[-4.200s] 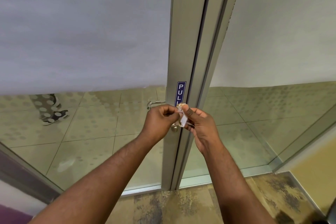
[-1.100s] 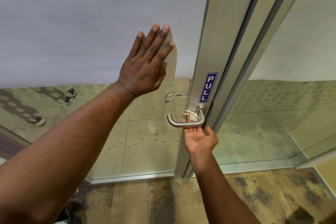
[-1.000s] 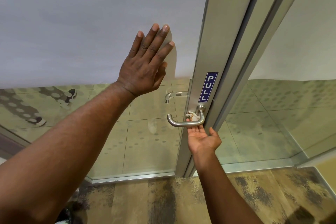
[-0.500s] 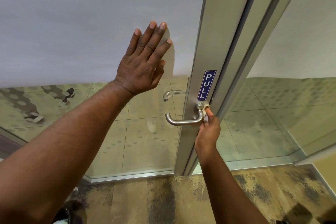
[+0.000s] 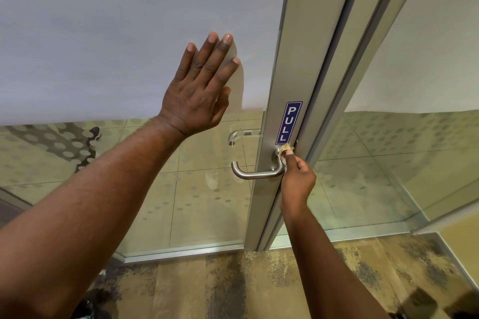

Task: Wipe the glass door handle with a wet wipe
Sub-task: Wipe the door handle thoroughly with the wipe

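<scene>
A brushed-steel lever handle [image 5: 255, 172] sticks out to the left from the grey metal door stile [image 5: 280, 80], just under a blue PULL sticker [image 5: 289, 122]. My right hand [image 5: 297, 177] pinches a small crumpled wet wipe [image 5: 285, 149] and presses it against the handle's base, where the lever meets the stile. My left hand [image 5: 201, 88] lies flat with fingers spread on the frosted upper part of the glass door [image 5: 116, 33], up and to the left of the handle.
A second handle [image 5: 239, 134] shows through the clear lower glass on the far side. A fixed glass panel [image 5: 401, 150] stands to the right of the frame. Patterned carpet [image 5: 233, 285] covers the floor below. A person's patterned trousers and shoe [image 5: 64, 142] show behind the glass at left.
My right hand has moved with the wipe from under the lever's grip to the right, up to the handle's base at the stile. My left hand stays flat on the glass.
</scene>
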Available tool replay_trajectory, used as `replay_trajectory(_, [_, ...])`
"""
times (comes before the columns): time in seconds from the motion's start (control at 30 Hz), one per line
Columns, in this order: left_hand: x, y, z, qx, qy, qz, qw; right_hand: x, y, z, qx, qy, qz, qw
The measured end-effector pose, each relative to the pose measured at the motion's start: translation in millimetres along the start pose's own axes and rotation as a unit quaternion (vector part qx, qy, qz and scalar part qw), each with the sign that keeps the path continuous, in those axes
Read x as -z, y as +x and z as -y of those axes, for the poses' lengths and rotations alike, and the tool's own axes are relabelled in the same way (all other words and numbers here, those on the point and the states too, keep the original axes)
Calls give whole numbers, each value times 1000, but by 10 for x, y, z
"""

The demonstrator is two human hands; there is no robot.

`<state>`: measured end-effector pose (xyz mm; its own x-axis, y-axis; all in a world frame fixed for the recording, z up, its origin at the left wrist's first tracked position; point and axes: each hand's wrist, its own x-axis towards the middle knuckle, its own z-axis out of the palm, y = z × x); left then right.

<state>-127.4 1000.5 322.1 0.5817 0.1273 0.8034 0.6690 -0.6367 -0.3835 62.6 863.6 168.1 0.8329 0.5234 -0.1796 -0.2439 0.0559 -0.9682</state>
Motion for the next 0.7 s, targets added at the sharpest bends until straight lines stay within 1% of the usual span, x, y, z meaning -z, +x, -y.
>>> replay_trajectory(0.13, [2,5,4,0,1,-1,1000,72,8,-26,-133,115,5,984])
replay_trajectory(0.2, [0,4,3,-1,1,-1,1000,88,25,-48,-166,137,12,977])
replay_trajectory(0.23, [-1,5,1,-1,1,-1,1000,83,34,-55,-166,127,18,978])
replay_trajectory(0.33, [1,6,2,0,2,0,1000,29,56,-24,-115,62,18,991])
replay_trajectory(0.4, [6,3,4,0,4,0,1000,-3,46,8,-48,-1,12,999])
replay_trajectory(0.43, [7,2,6,1,6,0,1000,-7,42,-3,-5,-52,13,999])
replay_trajectory(0.47, [6,2,6,1,7,-1,1000,-2,34,-26,41,-117,18,992])
replay_trajectory(0.5, [5,3,5,1,7,-2,1000,11,17,-53,91,-185,25,978])
replay_trajectory(0.57, [6,6,6,0,6,-3,1000,19,-11,-97,175,-302,41,936])
replay_trajectory(0.6, [7,5,5,-1,6,-3,1000,14,-7,-110,195,-333,41,921])
replay_trajectory(0.63, [9,7,7,-1,5,-3,1000,-3,10,-90,200,-350,39,914])
replay_trajectory(0.67, [10,7,4,-2,5,-2,1000,-19,39,-78,195,-342,34,919])
replay_trajectory(0.7, [10,5,1,-2,4,0,1000,-34,66,-61,171,-318,30,932])
